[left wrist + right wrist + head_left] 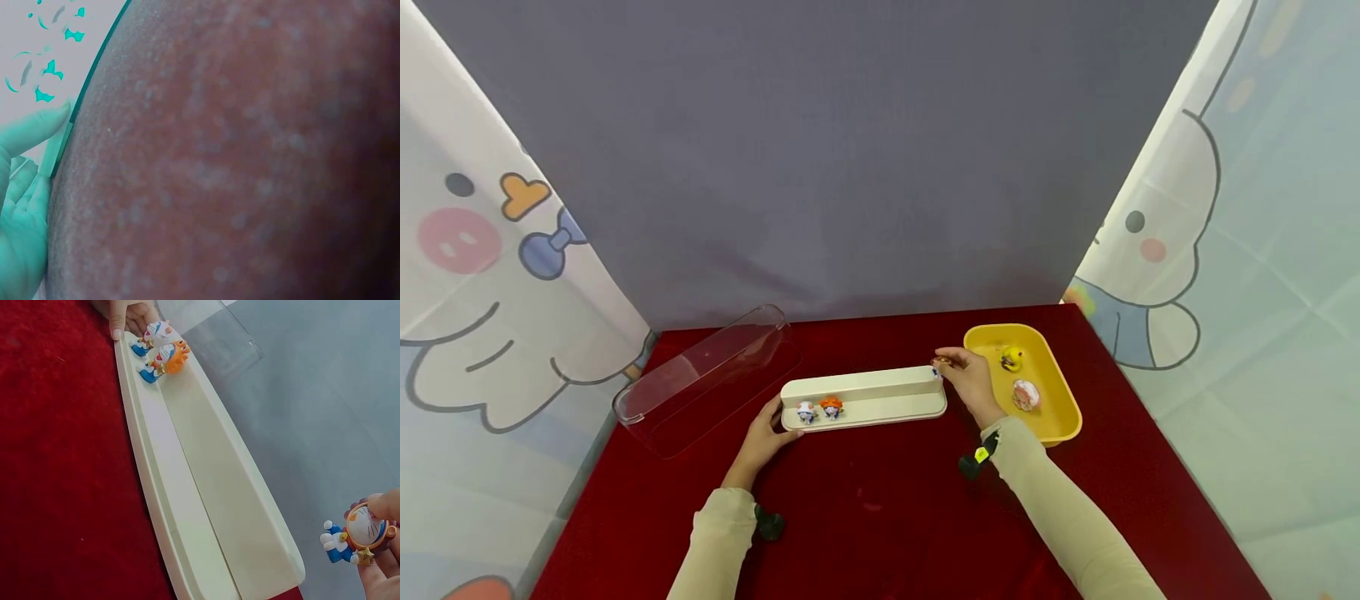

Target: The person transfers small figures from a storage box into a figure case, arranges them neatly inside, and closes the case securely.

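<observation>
A long cream two-step display base [880, 410] lies across the middle of the table. My left hand [758, 446] grips its left end, with the thumb at the front edge. Standing on the lower step near that end are a white-headed figurine [806, 412] and an orange-headed figurine [832, 407], side by side. At the base's right end, my right hand [970, 385] pinches a small cat-faced figurine [365, 526] by its head. It has a brown-rimmed hood, a blue and white body and a gold star, and in the right wrist view it is tipped sideways.
To the right is a yellow tray [1066, 408] holding a yellow figurine [1011, 358] and a pinkish-white figurine [1026, 395]. A clear plastic cover [700, 367] lies at the back left. Red cloth [865, 517] covers the table, with a grey backdrop [865, 167] behind.
</observation>
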